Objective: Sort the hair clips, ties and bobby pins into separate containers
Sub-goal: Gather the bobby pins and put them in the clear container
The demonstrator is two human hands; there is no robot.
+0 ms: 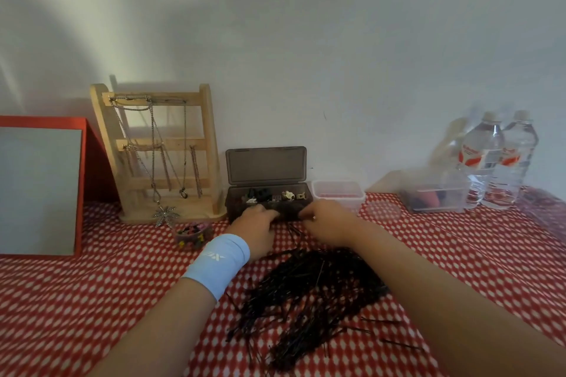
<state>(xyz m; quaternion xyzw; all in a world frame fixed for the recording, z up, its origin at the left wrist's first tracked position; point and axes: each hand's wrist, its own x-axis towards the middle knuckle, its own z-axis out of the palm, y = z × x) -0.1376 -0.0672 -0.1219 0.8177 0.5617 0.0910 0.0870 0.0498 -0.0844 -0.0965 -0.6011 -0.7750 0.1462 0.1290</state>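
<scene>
A big heap of black bobby pins [309, 291] lies on the red dotted tablecloth between my forearms. Behind it stands a dark box [266, 193] with its lid up and several hair clips inside. My left hand [257, 225], with a light blue wristband, and my right hand [327, 220] meet at the box's front edge. Their fingers are curled, and a few pins [292, 229] hang down between them. A small round tub [193, 234] of coloured mini clips sits to the left. A clear tub [338, 193] stands right of the box, and a further clear tub [438, 196] holds dark ties.
A wooden jewellery stand [159, 156] with necklaces stands against the wall left of the box. A red-framed board [43, 190] leans at far left. Two water bottles [499, 162] stand at the back right. Loose pins [395, 341] lie scattered right of the heap.
</scene>
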